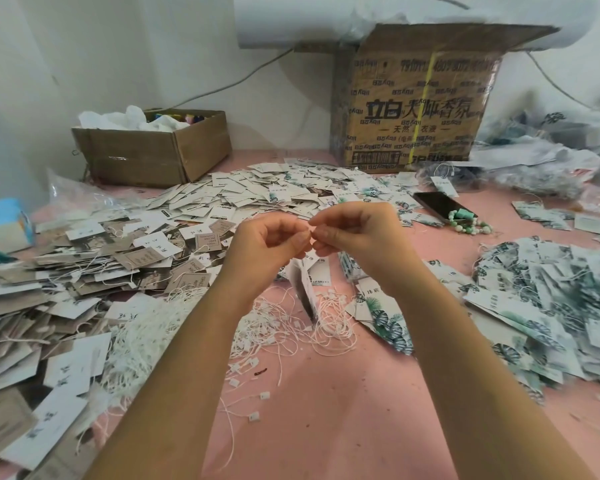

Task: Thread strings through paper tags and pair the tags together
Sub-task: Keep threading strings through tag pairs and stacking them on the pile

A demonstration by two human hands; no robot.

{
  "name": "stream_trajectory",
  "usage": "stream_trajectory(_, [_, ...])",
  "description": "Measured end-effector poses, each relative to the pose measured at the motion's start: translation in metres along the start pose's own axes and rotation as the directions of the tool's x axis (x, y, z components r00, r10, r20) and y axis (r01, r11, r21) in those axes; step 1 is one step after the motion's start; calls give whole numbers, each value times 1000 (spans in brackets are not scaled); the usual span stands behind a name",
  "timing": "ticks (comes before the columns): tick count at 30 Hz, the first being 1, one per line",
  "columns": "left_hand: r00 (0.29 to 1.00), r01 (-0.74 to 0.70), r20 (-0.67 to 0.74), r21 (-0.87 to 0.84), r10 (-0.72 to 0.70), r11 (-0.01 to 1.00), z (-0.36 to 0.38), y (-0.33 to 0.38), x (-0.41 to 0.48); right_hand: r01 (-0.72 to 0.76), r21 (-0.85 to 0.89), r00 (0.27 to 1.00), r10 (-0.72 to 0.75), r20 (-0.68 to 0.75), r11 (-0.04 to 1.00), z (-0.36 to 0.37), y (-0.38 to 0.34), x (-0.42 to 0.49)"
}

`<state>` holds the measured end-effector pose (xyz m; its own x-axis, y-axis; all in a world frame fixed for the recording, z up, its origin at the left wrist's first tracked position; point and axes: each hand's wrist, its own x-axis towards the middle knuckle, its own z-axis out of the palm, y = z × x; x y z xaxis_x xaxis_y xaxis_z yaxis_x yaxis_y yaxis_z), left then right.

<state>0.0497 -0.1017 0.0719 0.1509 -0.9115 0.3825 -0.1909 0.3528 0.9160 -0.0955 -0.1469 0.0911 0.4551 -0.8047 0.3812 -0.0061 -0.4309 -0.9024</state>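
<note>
Left hand [271, 240] and right hand [355, 233] pinch a string [311, 231], apparently fastening it above the hanging tags [305, 289]; heaps of loose tags [257, 192] remain

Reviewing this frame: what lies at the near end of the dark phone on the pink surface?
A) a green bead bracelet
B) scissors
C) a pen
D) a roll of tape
A: a green bead bracelet lies curled at the near end of the phone.

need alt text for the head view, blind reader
The left hand and right hand pinch a thin string above a pink table, with paper tags hanging below. Heaps of tags, loose strings, two cardboard boxes and a phone surround them.
</note>
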Motion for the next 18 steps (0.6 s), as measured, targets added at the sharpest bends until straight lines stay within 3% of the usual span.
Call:
stream_trajectory(4, [1000,-14,3,16,14,1000,-1,2,0,-21,48,999,20,32,999,-3,-1,-1])
stream_trajectory(11, [999,-11,37,52,9,999,0,4,-1,15,-103,999,-12,30,995,-1,-3,0])
stream_trajectory(18, [1000,-19,25,58,18,998,0,5,-2,-12,-94,1000,14,19,995,-7,0,0])
